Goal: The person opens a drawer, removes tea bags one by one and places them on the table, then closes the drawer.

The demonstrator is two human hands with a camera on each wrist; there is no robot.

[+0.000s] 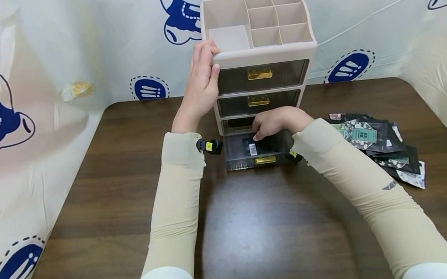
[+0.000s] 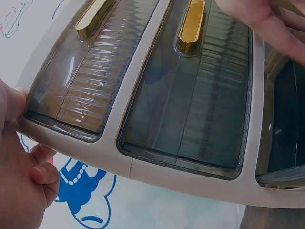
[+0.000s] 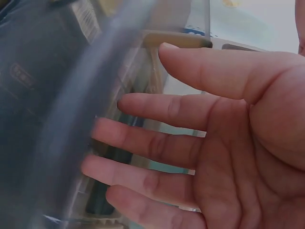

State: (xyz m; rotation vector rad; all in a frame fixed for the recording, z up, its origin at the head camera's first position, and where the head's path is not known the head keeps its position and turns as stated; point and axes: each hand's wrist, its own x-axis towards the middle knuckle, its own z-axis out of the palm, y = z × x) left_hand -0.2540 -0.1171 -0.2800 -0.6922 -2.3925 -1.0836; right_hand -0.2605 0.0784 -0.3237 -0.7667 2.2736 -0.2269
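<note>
A cream desktop drawer organizer [image 1: 265, 54] stands at the back of the table, its lowest drawer [image 1: 238, 163] pulled out. My left hand [image 1: 200, 80] holds the organizer's upper left edge, thumb at the front and fingers around the side. Over the pulled-out drawer is my right hand [image 1: 277, 122]. In the right wrist view that hand [image 3: 209, 138] has its fingers extended and spread, palm showing, with nothing held. Inside the drawer lies a dark packet [image 3: 38, 81] with a white barcode label. Part of the packet is hidden by the right hand in the head view.
Several dark flat packets [image 1: 372, 134] lie in a loose pile on the table right of the organizer. Two upper smoky drawers [image 1: 233, 81] with gold handles are closed. A patterned curtain [image 1: 113, 41] hangs behind the brown table [image 1: 259, 236].
</note>
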